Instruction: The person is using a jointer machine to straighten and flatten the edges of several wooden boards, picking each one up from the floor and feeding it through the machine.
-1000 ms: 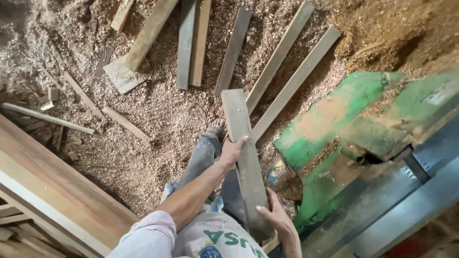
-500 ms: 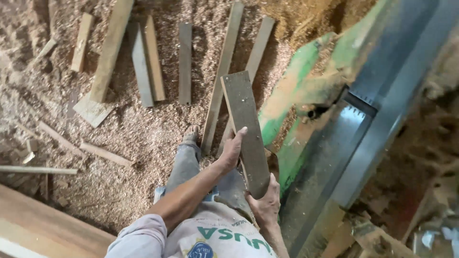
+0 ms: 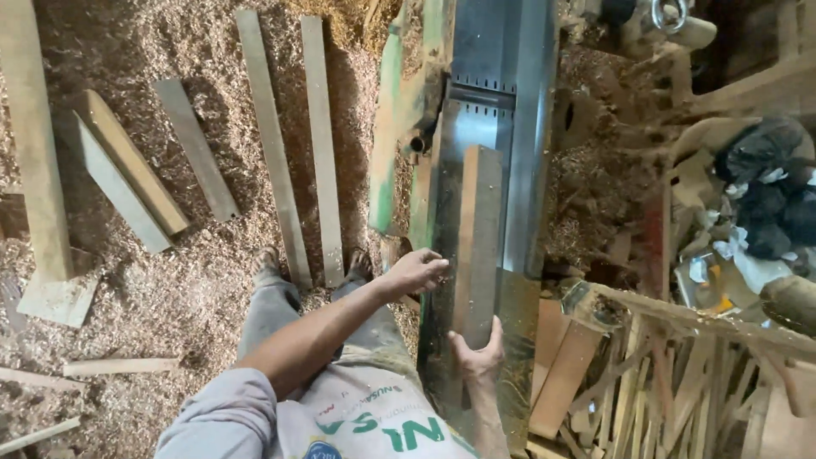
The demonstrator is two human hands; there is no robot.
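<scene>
A flat wooden board (image 3: 478, 238) lies lengthwise on the steel table of a green planing machine (image 3: 501, 102). My right hand (image 3: 478, 355) grips the board's near end from below. Just to the board's left hovers my left hand (image 3: 416, 272), fingers curled, touching or nearly touching the board's edge over the machine table. My legs and feet stand in sawdust beside the machine.
Several planks (image 3: 272, 144) lie side by side on the sawdust-covered floor (image 3: 170, 289) to the left. A pile of wood offcuts and slats (image 3: 680, 382) fills the lower right. Dark clutter and scraps (image 3: 765, 204) sit at the right.
The view swung right from the floor to the machine. The board, earlier held over the floor, now lies on the machine table, and my left hand has shifted from its face to its left edge.
</scene>
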